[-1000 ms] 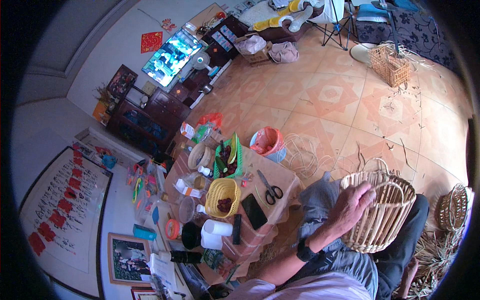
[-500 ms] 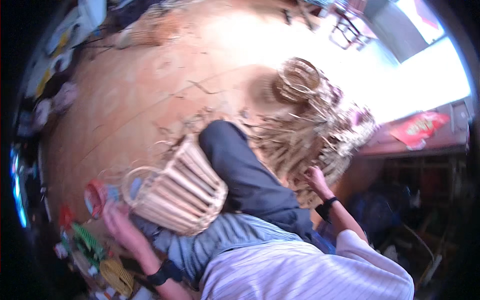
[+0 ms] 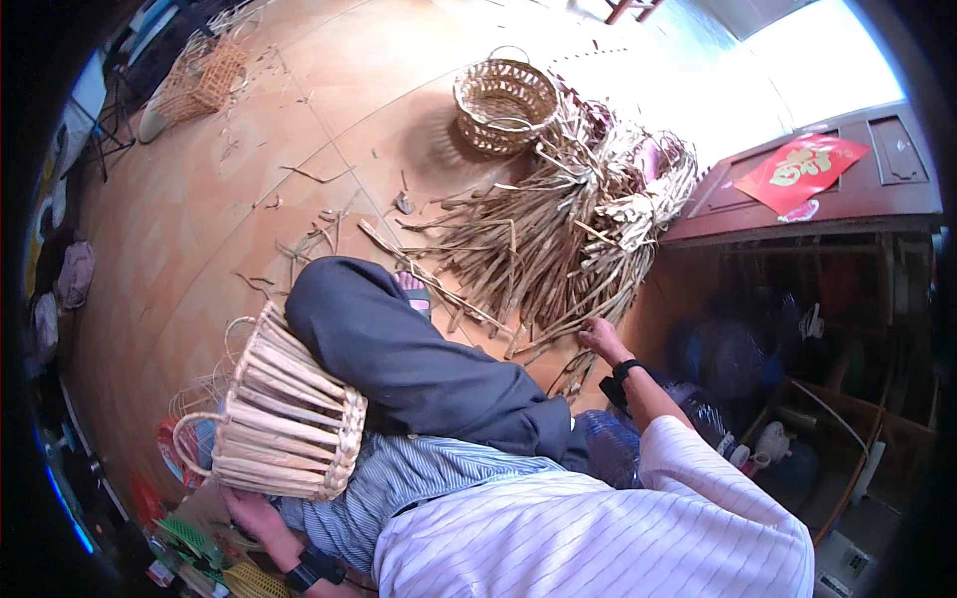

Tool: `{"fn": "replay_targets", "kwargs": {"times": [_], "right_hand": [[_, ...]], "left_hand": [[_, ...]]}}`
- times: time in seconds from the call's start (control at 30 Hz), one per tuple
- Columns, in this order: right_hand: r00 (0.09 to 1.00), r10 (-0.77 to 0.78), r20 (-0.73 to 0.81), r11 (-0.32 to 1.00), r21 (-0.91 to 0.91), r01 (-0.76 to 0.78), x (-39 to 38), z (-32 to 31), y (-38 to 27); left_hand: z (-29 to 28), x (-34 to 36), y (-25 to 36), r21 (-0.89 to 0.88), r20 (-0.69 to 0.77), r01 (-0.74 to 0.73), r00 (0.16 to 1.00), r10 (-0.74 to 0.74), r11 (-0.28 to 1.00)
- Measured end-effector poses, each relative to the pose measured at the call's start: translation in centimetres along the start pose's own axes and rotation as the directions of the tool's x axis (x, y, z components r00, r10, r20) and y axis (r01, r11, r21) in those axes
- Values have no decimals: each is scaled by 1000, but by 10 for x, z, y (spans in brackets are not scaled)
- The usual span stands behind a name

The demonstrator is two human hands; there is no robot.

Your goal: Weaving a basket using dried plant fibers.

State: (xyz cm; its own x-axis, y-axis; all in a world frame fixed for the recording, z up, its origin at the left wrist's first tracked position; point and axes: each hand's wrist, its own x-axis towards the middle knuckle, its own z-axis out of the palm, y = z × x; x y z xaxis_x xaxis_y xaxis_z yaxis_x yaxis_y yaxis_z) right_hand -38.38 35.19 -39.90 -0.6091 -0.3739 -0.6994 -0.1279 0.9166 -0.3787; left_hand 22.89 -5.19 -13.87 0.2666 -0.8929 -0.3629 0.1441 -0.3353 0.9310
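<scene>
the left hand held the half-woven basket against the lap, fingers hidden. the right hand reached the straw pile, fingers apparently closing on a strand; next likely needed pulling one free.

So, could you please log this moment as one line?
left hand: holds woven basket | right hand: reaching into dried leaf pile | seated

Rough, matt woven strips on the pale basket, dry fibrous stalks in the reed pile, smooth glossy tile across the floor, soft striped cloth on the shirt, dark polished wood on the cabinet.
</scene>
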Motion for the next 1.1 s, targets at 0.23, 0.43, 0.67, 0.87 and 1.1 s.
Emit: {"fn": "replay_targets", "kwargs": {"times": [0.23,0.43,0.67,0.87,1.1], "right_hand": [[999,38,38,997,-74,-35,-2,32,33],[998,-21,-60,972,-235,6,10,58,43],[974,40,-224,992,-110,-66,48,76,29],[953,-68,-297,997,-41,59,37,76,19],[850,-368,-378,916,-305,261,-1,31,-30]], "left_hand": [[13,0,4,-47,-162,37,986,-44,998],[-7,14,1,42,-100,42,994,-38,998],[-8,12,4,83,-95,-2,995,10,997],[-15,14,4,89,-99,41,995,-32,995],[-16,8,-1,166,-7,-51,999,53,985]]}}
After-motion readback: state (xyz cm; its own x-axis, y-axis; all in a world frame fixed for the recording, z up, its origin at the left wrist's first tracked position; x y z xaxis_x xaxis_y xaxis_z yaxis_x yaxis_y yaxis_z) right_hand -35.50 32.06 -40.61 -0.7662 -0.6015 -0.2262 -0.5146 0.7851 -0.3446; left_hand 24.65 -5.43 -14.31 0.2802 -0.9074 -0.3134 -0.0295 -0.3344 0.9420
